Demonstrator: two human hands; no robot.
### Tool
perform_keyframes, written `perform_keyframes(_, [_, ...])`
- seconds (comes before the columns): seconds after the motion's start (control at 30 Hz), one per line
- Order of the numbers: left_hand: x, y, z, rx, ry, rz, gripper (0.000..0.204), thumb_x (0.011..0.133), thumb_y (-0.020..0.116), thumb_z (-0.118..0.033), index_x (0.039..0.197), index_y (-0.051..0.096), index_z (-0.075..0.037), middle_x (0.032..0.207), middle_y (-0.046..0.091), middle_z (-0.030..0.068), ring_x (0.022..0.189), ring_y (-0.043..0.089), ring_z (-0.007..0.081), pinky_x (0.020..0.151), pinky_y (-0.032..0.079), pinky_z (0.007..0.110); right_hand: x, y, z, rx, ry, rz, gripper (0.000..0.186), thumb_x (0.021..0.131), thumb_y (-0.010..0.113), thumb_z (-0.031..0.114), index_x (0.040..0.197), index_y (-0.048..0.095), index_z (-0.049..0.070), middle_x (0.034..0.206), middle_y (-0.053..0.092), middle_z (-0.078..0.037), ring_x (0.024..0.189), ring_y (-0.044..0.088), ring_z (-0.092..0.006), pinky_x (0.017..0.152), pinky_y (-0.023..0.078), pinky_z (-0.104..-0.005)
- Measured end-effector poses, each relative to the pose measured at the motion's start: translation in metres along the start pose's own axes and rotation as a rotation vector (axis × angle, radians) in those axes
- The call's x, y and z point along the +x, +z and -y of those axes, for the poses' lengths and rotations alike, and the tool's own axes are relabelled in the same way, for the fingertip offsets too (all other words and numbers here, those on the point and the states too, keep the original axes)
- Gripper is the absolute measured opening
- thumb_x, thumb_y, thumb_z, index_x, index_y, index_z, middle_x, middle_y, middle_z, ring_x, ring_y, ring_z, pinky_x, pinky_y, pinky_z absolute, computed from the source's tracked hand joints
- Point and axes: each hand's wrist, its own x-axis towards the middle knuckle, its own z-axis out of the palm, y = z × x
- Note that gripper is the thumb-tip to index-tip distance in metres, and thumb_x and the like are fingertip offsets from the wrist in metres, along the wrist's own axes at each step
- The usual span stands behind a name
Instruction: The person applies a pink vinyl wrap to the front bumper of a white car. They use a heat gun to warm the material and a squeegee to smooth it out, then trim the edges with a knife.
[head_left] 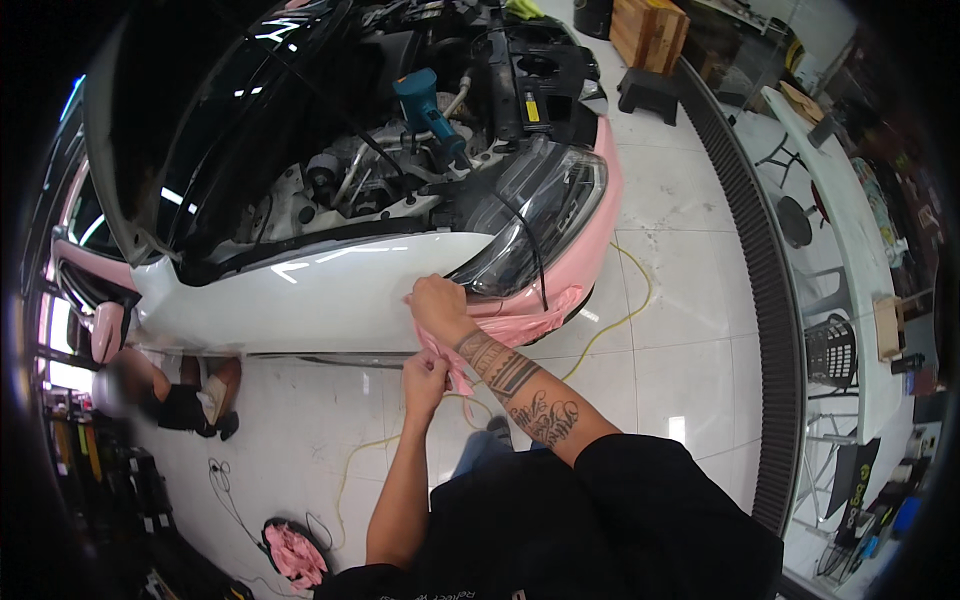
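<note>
A strip of loose pink vinyl film [525,328] hangs crumpled along the car's front corner, below the headlight [540,215]. My right hand [440,305] is closed on its upper end, against the edge of the white fender [330,290]. Lower down, my left hand [425,378] is shut on a trailing part of the same film, just off the car body. The fingertips of my right hand are hidden behind its back. Smooth pink film covers the bumper around the headlight.
A teal cordless power tool [425,105] rests in the engine bay under the raised hood. A yellow hose [640,270] crosses the tiled floor. Pink film scraps fill a black container [295,553]. Another person [190,395] is low beside the car. A long table [850,250] stands right.
</note>
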Motion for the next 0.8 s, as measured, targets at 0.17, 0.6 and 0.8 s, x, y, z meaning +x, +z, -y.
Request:
perform_keyframes(0.17, [0.002, -0.023, 0.007, 0.235, 0.123, 0.1, 0.043, 0.09, 0.053, -0.025, 0.057, 0.052, 0.002, 0.05, 0.051, 0.0069, 0.044, 0.052, 0.0133, 0.044, 0.04, 0.031, -0.001, 0.033, -0.029, 0.231, 0.113, -0.168, 0.031, 0.082, 0.061, 0.027, 0.075, 0.065, -0.002, 0.067, 0.06, -0.022, 0.072, 0.062, -0.0365, 0.067, 0.048, -0.0425])
perform_keyframes(0.6, [0.052, -0.065, -0.057, 0.573, 0.543, -0.063, 0.015, 0.085, 0.058, -0.012, 0.086, 0.058, 0.003, 0.077, 0.059, 0.0192, 0.071, 0.058, 0.0341, 0.065, 0.045, 0.041, -0.02, 0.077, -0.017, 1.024, 0.4, -0.345, 0.033, 0.086, 0.058, 0.021, 0.065, 0.057, -0.003, 0.05, 0.051, -0.011, 0.045, 0.044, -0.0185, 0.047, 0.037, -0.0333])
perform_keyframes(0.8, [0.059, -0.031, -0.035, 0.779, 0.728, -0.174, 0.023, 0.086, 0.055, -0.008, 0.108, 0.059, 0.0, 0.101, 0.057, 0.0176, 0.096, 0.054, 0.0339, 0.08, 0.045, 0.041, -0.024, 0.082, -0.001, 1.528, 0.456, -0.411, 0.03, 0.091, 0.056, 0.018, 0.064, 0.057, 0.004, 0.056, 0.047, 0.005, 0.05, 0.038, -0.0043, 0.044, 0.03, -0.0223])
